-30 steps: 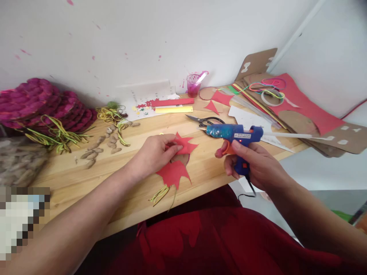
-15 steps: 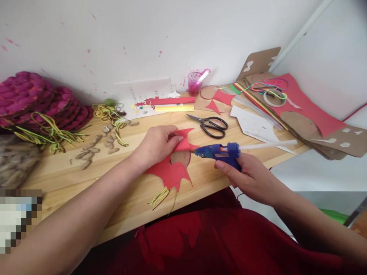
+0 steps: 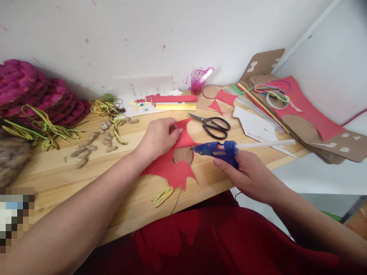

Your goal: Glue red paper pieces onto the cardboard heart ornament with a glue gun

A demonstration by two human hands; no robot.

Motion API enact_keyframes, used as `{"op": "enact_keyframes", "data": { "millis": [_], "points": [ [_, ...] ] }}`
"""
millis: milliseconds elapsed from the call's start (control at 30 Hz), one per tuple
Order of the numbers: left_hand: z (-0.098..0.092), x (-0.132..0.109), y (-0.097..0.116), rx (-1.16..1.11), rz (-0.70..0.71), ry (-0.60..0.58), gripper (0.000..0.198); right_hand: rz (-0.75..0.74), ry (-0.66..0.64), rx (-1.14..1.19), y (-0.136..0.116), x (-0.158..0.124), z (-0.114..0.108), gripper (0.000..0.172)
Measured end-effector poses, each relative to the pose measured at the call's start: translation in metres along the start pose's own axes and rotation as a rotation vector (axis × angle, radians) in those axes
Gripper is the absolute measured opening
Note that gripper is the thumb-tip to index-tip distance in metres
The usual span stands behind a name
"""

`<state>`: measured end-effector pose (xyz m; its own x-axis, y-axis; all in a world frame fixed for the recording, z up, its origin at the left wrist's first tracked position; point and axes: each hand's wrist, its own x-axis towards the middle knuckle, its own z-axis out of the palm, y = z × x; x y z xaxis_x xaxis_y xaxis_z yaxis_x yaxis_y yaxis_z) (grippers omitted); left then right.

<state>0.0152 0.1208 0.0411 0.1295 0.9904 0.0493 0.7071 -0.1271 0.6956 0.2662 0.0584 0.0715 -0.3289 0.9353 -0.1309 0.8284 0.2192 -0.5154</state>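
My left hand (image 3: pixel 162 135) pinches a folded-back flap of red paper (image 3: pixel 180 173) between thumb and fingers. Under that flap a round cardboard piece (image 3: pixel 183 155) shows. Yellow-green yarn strands (image 3: pixel 163 196) stick out below the paper. My right hand (image 3: pixel 249 173) is wrapped round the handle of a blue glue gun (image 3: pixel 216 149), with a long clear glue stick out of its back. The gun's nozzle points left, right at the cardboard's upper edge by the flap; whether it touches is too small to tell. Black-handled scissors (image 3: pixel 212 125) lie just beyond the gun.
Peanuts (image 3: pixel 86 149) and tangled yarn (image 3: pixel 107 109) lie left, before stacked magenta discs (image 3: pixel 23 88). At the back are a yellow strip (image 3: pixel 176 107), a red strip (image 3: pixel 177 98) and a cup of pink paint (image 3: pixel 197 84). Cardboard sheets (image 3: pixel 349 145) and white card (image 3: pixel 254 124) sit right.
The red flap now stands further back, baring more of its surface beside the left hand. The glue gun's nozzle has shifted slightly left against the cardboard. The whole view has tilted a little.
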Motion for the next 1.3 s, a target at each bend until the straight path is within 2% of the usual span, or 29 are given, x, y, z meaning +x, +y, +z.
{"op": "enact_keyframes", "data": {
  "millis": [267, 600, 1167, 1300],
  "points": [
    [-0.0082, -0.0029, 0.0064, 0.08, -0.06, -0.012, 0.01, 0.003, 0.013, -0.03, -0.0028, 0.0029, -0.0013, 0.042],
    [-0.0086, -0.0038, 0.0063, 0.07, -0.078, -0.04, 0.006, -0.028, 0.037, -0.054, -0.0038, 0.0064, -0.0008, 0.041],
    [-0.0096, -0.0076, 0.0065, 0.056, -0.059, -0.05, 0.008, 0.008, -0.044, -0.071, -0.0082, -0.0002, -0.0077, 0.042],
    [-0.0099, -0.0082, 0.0063, 0.059, -0.053, -0.046, 0.01, 0.012, -0.028, -0.076, -0.0088, 0.0004, -0.0076, 0.042]
  ]
}}
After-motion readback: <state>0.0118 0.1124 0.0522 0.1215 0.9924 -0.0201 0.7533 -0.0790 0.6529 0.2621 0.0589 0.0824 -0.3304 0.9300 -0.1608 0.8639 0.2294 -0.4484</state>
